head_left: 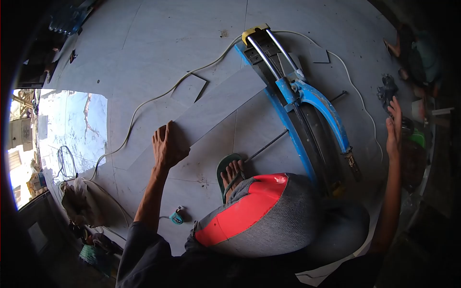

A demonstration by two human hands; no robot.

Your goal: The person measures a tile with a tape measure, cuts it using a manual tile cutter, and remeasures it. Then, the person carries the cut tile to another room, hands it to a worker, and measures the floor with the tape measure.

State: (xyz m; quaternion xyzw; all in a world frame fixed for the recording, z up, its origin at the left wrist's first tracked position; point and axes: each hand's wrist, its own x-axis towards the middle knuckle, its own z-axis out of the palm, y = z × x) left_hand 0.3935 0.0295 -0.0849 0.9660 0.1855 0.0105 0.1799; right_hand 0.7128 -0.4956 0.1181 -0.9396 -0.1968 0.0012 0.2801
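Note:
A long grey strip of tile (221, 102) slants across the floor, its far end resting on the blue manual tile cutter (317, 94). My left hand (168, 148) grips the near end of this strip, fingers over its edge. Two chrome rails run above the cutter's bed, and its curved blue handle arm (331, 114) points back toward me. Out to the right, my right hand (394, 126) is raised with fingers stretched, touching nothing. It is nearest to the cutter's handle side.
A pale cable (133, 120) winds over the tiled floor behind the cutter. Small tile offcuts (188, 89) lie near it. A teal tape measure (177, 217) sits by my left forearm. My sandalled foot (233, 177) is beside the cutter. A sack (82, 201) stands at left.

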